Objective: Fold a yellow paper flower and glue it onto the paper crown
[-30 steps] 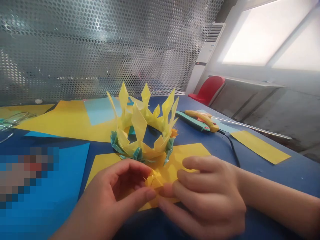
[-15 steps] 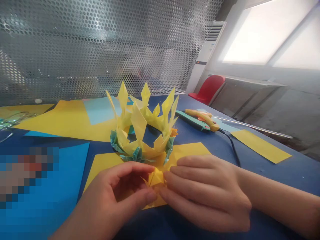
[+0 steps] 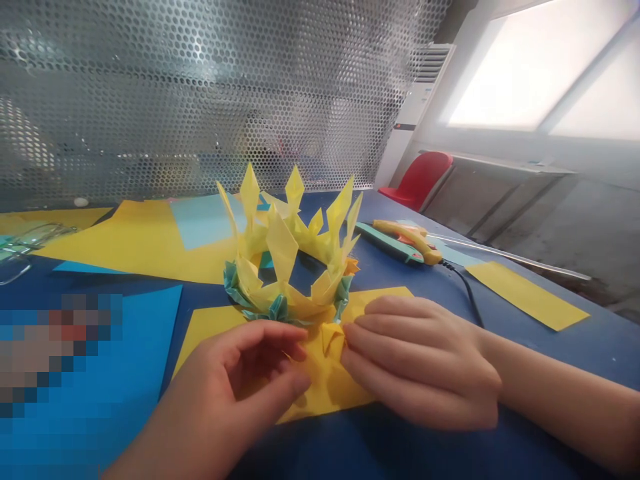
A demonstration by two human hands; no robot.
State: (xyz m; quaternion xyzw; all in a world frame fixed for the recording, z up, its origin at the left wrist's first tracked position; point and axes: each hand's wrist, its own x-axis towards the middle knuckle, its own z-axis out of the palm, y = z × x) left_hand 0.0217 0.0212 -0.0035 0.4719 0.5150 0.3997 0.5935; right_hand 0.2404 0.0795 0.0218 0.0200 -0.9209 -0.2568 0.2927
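A spiky yellow paper crown (image 3: 290, 260) with a teal folded band at its base stands on the blue table (image 3: 590, 347). Just in front of it, my left hand (image 3: 235, 393) and my right hand (image 3: 420, 360) meet over a small folded yellow paper piece (image 3: 333, 337). Both hands pinch it from either side, fingers curled and pressed together. The piece sits above a yellow paper sheet (image 3: 330, 387) lying flat on the table.
A yellow and teal glue gun (image 3: 405, 241) with a black cord lies right of the crown. Yellow, light blue and blue paper sheets (image 3: 140, 240) cover the left. A yellow strip (image 3: 525, 293) lies far right. A perforated metal panel (image 3: 200, 87) stands behind.
The small yellow piece has been turned and moved up closer to the crown's base. My right hand has shifted slightly up and forward with it.
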